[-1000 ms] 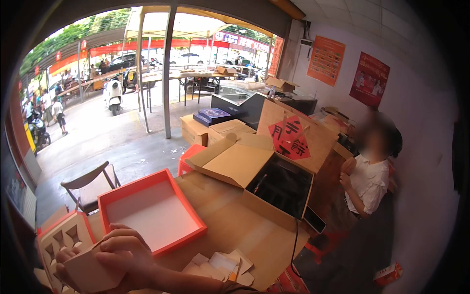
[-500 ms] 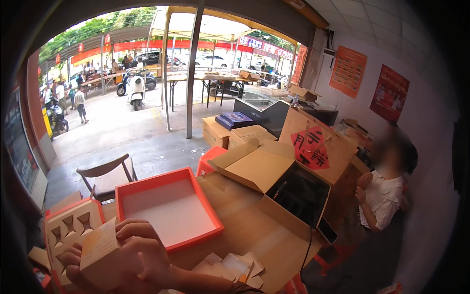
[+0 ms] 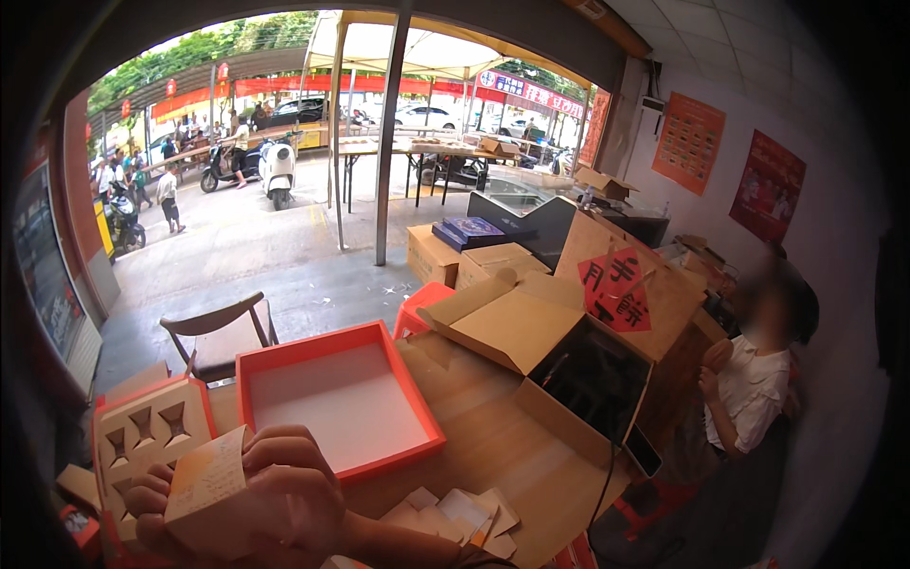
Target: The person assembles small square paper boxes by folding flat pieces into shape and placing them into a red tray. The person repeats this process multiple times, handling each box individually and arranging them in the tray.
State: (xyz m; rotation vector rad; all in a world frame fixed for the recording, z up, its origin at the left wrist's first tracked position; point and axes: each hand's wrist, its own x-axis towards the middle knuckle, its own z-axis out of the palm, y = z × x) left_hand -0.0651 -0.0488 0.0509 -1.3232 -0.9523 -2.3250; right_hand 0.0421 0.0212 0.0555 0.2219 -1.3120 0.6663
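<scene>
Both hands grip one small pale box (image 3: 210,493) low over the table: right hand (image 3: 294,488) curled across its top, left hand (image 3: 152,517) cradling underneath, beside the empty orange tray (image 3: 336,398).

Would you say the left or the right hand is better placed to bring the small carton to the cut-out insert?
Probably the left: the left hand cups the small carton right beside the cut-out insert, while the right hand covers its far side.
</scene>
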